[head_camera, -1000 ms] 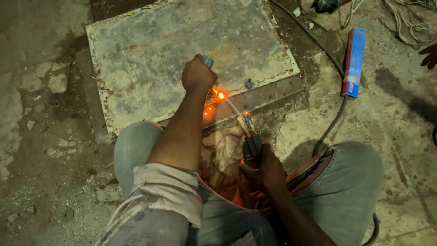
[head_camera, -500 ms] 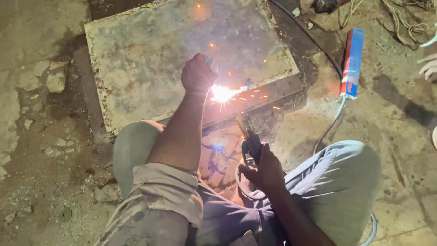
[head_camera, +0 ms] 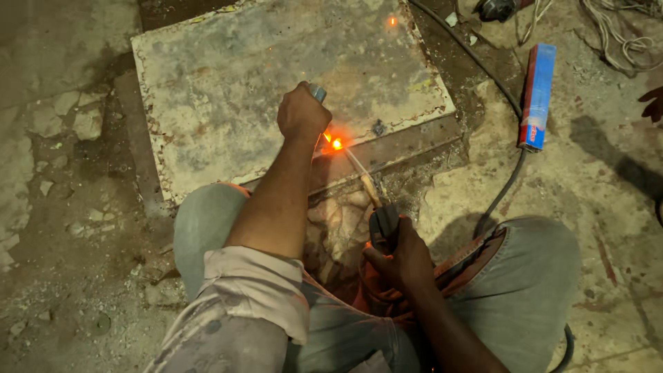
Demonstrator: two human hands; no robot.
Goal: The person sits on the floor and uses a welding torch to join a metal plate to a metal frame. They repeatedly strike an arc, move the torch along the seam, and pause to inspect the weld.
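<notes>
— Two hands are seen over a worn metal plate (head_camera: pixel 276 83) laid on cracked concrete. What is found around them?

— A blue and red box (head_camera: pixel 537 97) is laid to the right, beside a black cable (head_camera: pixel 507 186). Tangled cords (head_camera: pixel 621 34) are seen at the top right corner. The plate's near edge is partly hidden by the left forearm.

— How are the hands held?

— The left hand (head_camera: pixel 302 114) is closed in a fist round a small grey object (head_camera: pixel 318 92), touching the plate. The right hand (head_camera: pixel 400 259) is clamped on a dark electrode holder (head_camera: pixel 383 224); its welding rod (head_camera: pixel 359 169) is slanted up to an orange glow (head_camera: pixel 336 144) at the plate's near edge.

— And the box's contents?

— They cannot be told.
</notes>
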